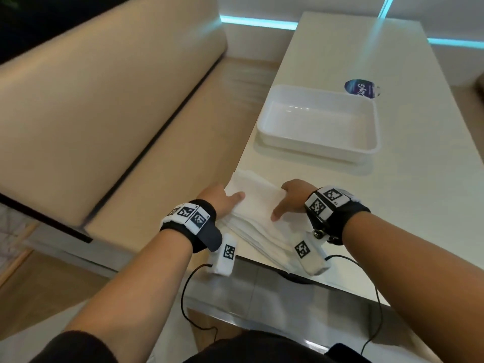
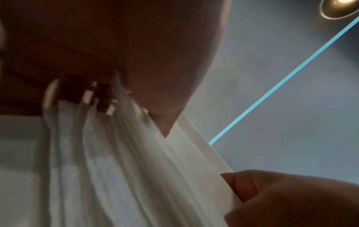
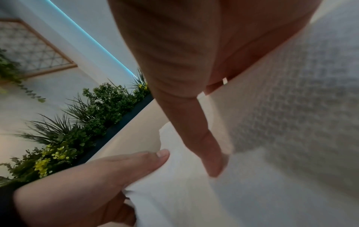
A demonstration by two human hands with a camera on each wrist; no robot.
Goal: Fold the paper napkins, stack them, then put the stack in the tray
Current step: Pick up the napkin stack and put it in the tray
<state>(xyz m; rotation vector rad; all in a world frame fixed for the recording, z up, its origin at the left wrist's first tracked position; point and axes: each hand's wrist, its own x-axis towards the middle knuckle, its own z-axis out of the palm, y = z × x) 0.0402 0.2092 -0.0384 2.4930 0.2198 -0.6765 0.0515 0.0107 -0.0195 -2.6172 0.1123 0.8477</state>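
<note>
A stack of white paper napkins (image 1: 258, 205) lies at the near left corner of the table, its near end reaching the table's edge. My left hand (image 1: 225, 197) grips its left side, thumb on top and fingers curled underneath. In the left wrist view the layered napkin edges (image 2: 116, 153) fan out below those fingers. My right hand (image 1: 289, 200) holds the right side with its thumb pressing on top of the napkins (image 3: 262, 153). The white tray (image 1: 319, 121) stands empty just beyond the stack. Whether the stack is clear of the table, I cannot tell.
The cream table (image 1: 408, 205) stretches away to the right and far side. A round blue sticker (image 1: 362, 89) lies behind the tray. A beige bench seat (image 1: 104, 106) runs along the left. Black cables (image 1: 188, 297) hang from both wrists below the table edge.
</note>
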